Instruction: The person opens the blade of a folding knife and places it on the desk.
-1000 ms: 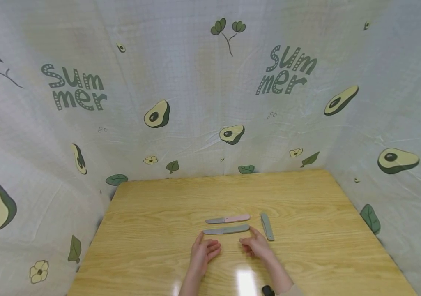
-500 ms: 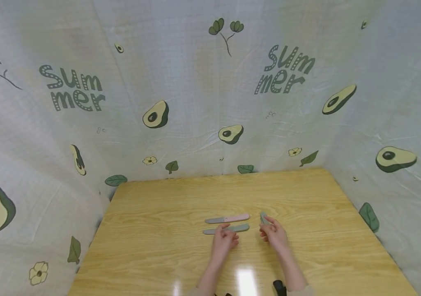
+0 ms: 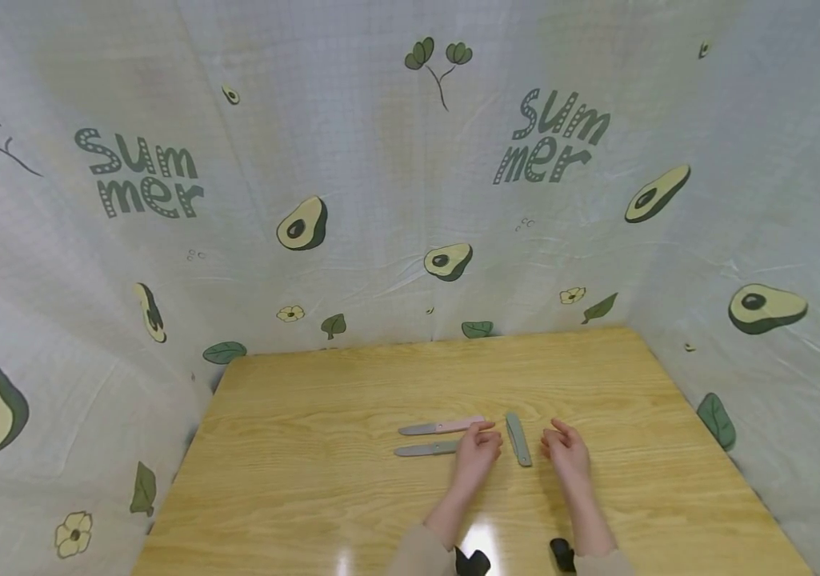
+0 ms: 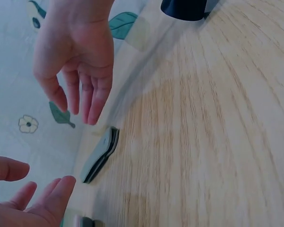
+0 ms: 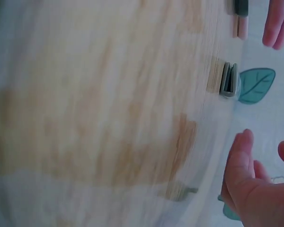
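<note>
A green folding knife (image 3: 518, 438), folded closed, lies on the table between my two hands in the head view. My left hand (image 3: 478, 454) hovers just left of it, fingers loosely bent and holding nothing. On its other side is my right hand (image 3: 568, 456), also bare, with relaxed fingers. Two unfolded knives lie side by side with blades to the left: one pink-handled (image 3: 453, 426), one green-handled (image 3: 434, 449). My left hand covers the handle end of the green one. The left wrist view shows the folded knife (image 4: 99, 156) below the right hand's fingertips (image 4: 92, 118).
The knives lie on a wood-grain table (image 3: 294, 480). A pale cloth (image 3: 366, 160) printed with avocados and leaves hangs behind it and along both sides. Black wrist cameras (image 3: 472, 562) show at the lower edge.
Both hands have moved right, from the two ends of the unfolded green knife to either side of the folded one. The knives have stayed in place.
</note>
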Demonstrator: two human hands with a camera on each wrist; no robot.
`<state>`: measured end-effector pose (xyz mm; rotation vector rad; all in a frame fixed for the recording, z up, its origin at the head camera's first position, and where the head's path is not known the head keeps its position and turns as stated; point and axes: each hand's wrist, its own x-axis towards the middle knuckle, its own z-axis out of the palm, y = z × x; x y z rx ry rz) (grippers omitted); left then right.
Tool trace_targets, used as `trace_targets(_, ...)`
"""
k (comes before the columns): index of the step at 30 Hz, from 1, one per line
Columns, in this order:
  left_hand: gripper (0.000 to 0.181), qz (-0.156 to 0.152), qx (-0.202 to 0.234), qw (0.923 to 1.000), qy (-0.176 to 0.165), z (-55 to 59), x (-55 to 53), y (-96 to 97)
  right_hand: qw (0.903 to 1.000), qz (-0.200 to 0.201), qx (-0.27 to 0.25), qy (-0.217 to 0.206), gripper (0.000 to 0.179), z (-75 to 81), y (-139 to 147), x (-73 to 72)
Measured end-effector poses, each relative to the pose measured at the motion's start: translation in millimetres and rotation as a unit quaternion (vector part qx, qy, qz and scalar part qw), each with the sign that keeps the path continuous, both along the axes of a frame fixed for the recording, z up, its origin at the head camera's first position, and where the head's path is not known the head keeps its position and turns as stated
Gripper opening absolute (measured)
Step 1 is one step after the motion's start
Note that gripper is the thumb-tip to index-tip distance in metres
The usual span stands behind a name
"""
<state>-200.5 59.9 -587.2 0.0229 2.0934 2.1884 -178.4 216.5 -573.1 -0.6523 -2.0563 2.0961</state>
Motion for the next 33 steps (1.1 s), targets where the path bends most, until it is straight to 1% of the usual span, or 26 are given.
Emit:
trace_targets(3,0.030,-0.001,-0.037,0.9992,0.016,-0.9,0.0,10.0,0.9999,0.016,0.003,-0.002,0.050,-1.3,0.5,-1.7)
trace_targets(6,0.031,0.009,-0.077,0.9966,0.030,-1.0,1.5,17.4,0.9992,0.036,0.013,-0.012,0.052,-1.4,-1.1,-2.6)
trace_targets(10,0.036,0.031,-0.105,0.9936,0.027,-1.4,1.5,25.8,0.9975,0.063,0.008,-0.030,0.056,0.0,-3.6,-3.7)
trace_targets(13,0.038,0.041,-0.111,0.9927,0.025,-2.6,0.7,31.1,0.9960,0.080,-0.003,-0.040,0.059,1.0,-5.2,-4.2)
trace_targets(17,0.039,0.044,-0.101,0.9936,0.024,-3.3,0.1,35.4,0.9952,0.086,-0.013,-0.045,0.059,0.9,-7.3,-4.5)
trace_targets(23,0.036,0.051,-0.101,0.9932,0.028,-3.1,-0.2,37.3,0.9955,0.083,-0.019,-0.042,0.059,-0.9,-10.1,-2.3)
trace_targets(26,0.035,0.049,-0.104,0.9926,0.038,-3.5,0.6,37.8,0.9959,0.077,-0.026,-0.039,0.060,-2.6,-11.4,-1.8)
trace_targets(30,0.030,0.062,-0.114,0.9904,0.049,-3.4,0.6,40.0,0.9964,0.071,-0.024,-0.038,0.061,-2.9,-15.0,-4.5)
trace_targets(33,0.031,0.075,-0.115,0.9898,0.039,-2.1,-0.9,40.9,0.9967,0.067,-0.019,-0.040,0.061,-2.6,-18.0,-6.7)
